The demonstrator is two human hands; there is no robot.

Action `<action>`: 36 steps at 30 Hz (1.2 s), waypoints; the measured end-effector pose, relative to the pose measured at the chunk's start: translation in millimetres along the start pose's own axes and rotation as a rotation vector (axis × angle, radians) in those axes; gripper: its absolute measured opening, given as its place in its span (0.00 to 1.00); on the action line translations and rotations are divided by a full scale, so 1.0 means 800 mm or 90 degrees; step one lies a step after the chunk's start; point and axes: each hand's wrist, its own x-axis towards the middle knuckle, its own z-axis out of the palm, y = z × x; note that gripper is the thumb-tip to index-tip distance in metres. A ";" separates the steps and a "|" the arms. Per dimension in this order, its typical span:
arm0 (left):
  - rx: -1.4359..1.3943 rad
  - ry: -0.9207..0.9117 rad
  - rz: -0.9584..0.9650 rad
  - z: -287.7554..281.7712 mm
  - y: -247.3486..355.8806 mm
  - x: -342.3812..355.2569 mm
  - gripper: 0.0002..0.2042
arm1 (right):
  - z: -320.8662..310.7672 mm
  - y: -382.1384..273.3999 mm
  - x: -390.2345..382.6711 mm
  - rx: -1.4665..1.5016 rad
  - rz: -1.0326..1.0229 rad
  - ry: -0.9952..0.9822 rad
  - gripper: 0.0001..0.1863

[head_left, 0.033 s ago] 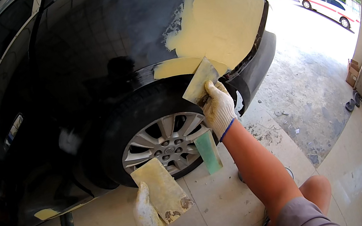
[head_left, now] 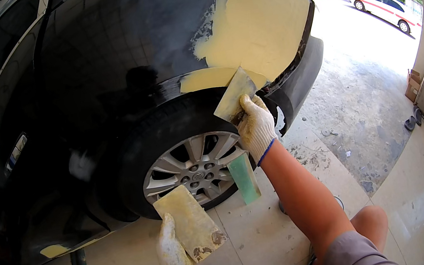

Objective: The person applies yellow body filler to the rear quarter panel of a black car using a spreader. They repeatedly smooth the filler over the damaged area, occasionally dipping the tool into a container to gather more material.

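Note:
My right hand (head_left: 256, 126), in a white knit glove, grips a flat putty spreader (head_left: 235, 96). The spreader's far edge meets the yellow body filler (head_left: 208, 78) along the wheel arch of a black car (head_left: 98, 67). A larger patch of filler (head_left: 266, 23) covers the rear panel below the tail light. Lower left, my left hand (head_left: 172, 253), gloved too, holds a putty-stained mixing board (head_left: 189, 221) in front of the wheel (head_left: 193, 172). Most of my left fingers are hidden beneath the board. A green rectangular block (head_left: 244, 178) stands tilted by the tyre.
The dark bumper (head_left: 302, 79) juts out loose at the right. Tiled floor (head_left: 416, 198) lies below, with debris scattered near the bumper. Slippers (head_left: 414, 118) and a cardboard box (head_left: 413, 85) are by the right wall. Parked cars (head_left: 382, 6) stand outside.

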 end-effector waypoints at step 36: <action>-0.005 -0.024 -0.018 -0.003 0.004 -0.007 0.28 | 0.015 0.008 0.000 0.002 -0.007 0.022 0.12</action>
